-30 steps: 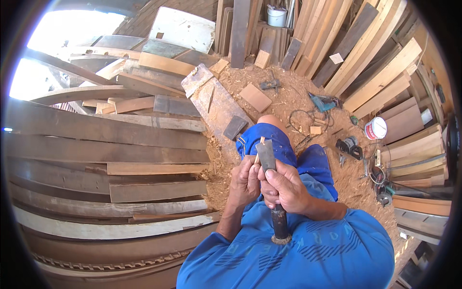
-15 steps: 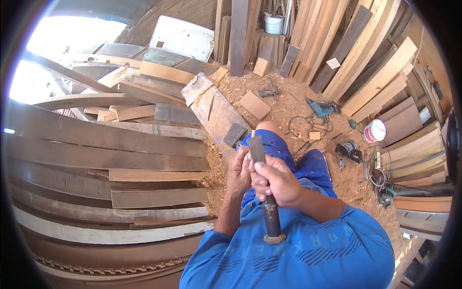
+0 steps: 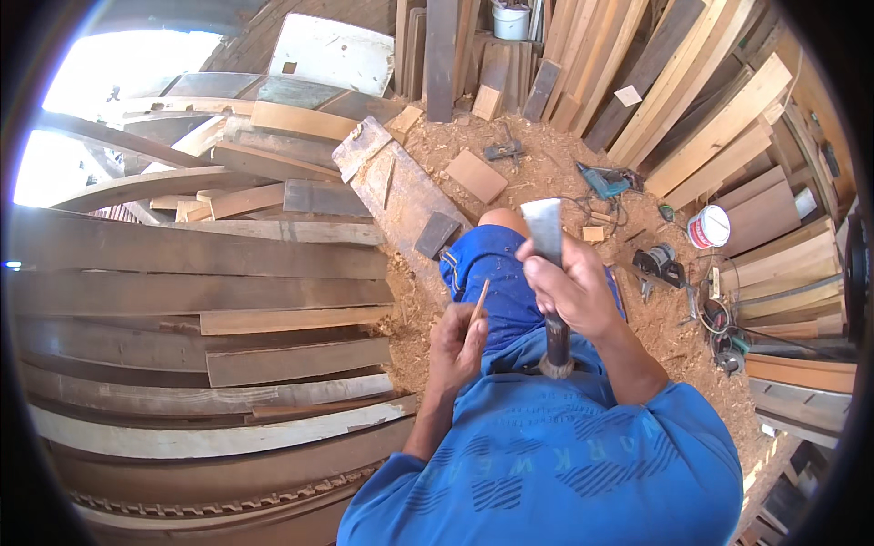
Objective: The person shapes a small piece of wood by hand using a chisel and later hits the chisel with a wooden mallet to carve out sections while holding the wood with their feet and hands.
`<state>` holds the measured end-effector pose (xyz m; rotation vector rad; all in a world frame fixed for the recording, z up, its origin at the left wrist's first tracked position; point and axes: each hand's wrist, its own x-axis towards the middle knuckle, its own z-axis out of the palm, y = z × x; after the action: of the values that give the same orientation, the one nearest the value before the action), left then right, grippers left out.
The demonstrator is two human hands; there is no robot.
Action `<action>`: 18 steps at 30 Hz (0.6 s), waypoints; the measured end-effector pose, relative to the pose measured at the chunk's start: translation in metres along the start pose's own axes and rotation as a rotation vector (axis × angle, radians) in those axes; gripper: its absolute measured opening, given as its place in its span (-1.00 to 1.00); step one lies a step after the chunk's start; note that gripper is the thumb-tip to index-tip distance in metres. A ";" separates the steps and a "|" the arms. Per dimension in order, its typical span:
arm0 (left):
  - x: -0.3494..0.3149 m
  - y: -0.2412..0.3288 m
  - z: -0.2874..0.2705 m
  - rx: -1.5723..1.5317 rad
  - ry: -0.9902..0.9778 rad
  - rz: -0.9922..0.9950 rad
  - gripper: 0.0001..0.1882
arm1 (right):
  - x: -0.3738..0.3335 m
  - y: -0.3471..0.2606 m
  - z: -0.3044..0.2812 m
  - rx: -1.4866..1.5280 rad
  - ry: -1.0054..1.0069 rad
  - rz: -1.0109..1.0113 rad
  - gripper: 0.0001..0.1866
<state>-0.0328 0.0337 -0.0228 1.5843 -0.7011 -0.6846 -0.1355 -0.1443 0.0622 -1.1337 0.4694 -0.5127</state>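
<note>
My right hand (image 3: 583, 291) is wrapped around a wide chisel (image 3: 543, 227), its flat steel blade up and its dark handle pointing down toward my shirt. To the left, lower and apart from the blade, my left hand (image 3: 457, 350) grips a thin, pointed wooden stick (image 3: 480, 302) between thumb and fingers. The stick's tip points upward; its lower end is hidden in the hand. Both hands are above my lap, over blue shorts (image 3: 496, 273).
A worn plank (image 3: 401, 196) with a dark block (image 3: 438, 234) on it lies ahead. Stacked boards (image 3: 200, 250) fill the left. On the sawdust floor are a teal power tool (image 3: 603, 182), a circular saw (image 3: 657, 264) and a white bucket (image 3: 708, 227). Upright planks (image 3: 583, 68) line the back.
My hands have moved apart. The right hand has carried the chisel to the right and up; the left has lowered slightly, and more of the stick now shows.
</note>
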 end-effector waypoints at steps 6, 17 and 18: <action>0.026 0.016 0.008 0.115 -0.088 0.197 -0.86 | 0.015 0.010 0.000 -0.228 -0.080 -0.013 -0.86; 0.021 0.012 0.007 -0.247 -0.311 -0.110 -0.67 | 0.020 0.026 -0.007 -0.224 -0.006 -0.006 -0.83; 0.021 0.011 0.005 -0.255 -0.333 -0.133 -0.67 | 0.021 0.025 -0.007 -0.159 0.000 -0.005 -0.82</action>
<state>-0.0238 0.0127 -0.0133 1.3023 -0.7207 -1.1086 -0.1192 -0.1534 0.0343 -1.2878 0.5147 -0.4866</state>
